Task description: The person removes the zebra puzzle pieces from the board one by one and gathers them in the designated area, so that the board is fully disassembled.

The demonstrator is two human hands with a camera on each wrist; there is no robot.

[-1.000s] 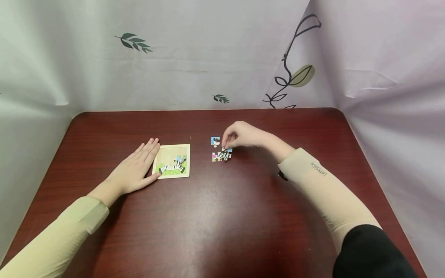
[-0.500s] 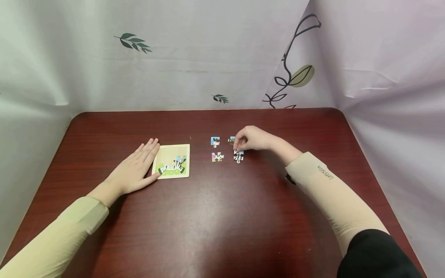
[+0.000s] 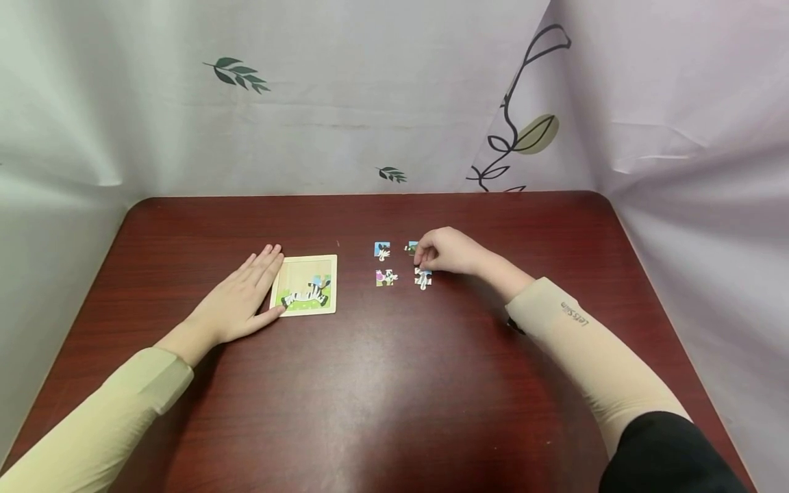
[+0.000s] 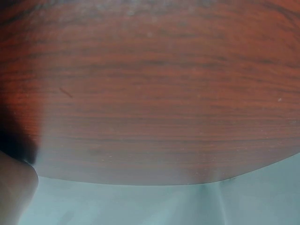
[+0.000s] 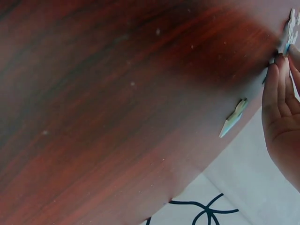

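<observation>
My left hand [image 3: 237, 301] lies flat with fingers straight along the left edge of a wooden puzzle tray [image 3: 333, 287], thumb on its lower left corner. In the tray is a partly assembled zebra picture [image 3: 305, 296]. My right hand [image 3: 453, 250] pinches the far edge of a black-and-white jigsaw piece [image 3: 423, 279] between thumb and fingers; the right wrist view shows the fingertips [image 5: 280, 61] at that piece, low at the tabletop. A blue-and-green piece [image 3: 411, 248] lies beside these fingers, partly covered by them. Only a sliver of my left hand [image 4: 16, 190] shows in the left wrist view.
Between tray and right hand lie a blue zebra-head piece [image 3: 382, 251] and a piece with a pink patch [image 3: 385, 278]. The dark red wooden table [image 3: 345, 397] ends at a pale curtain [image 3: 308, 123] printed with leaves.
My right hand has moved right with its jigsaw piece, away from the pink-patched piece, and then stopped. The blue-and-green piece has come into sight. My left hand has stayed in place.
</observation>
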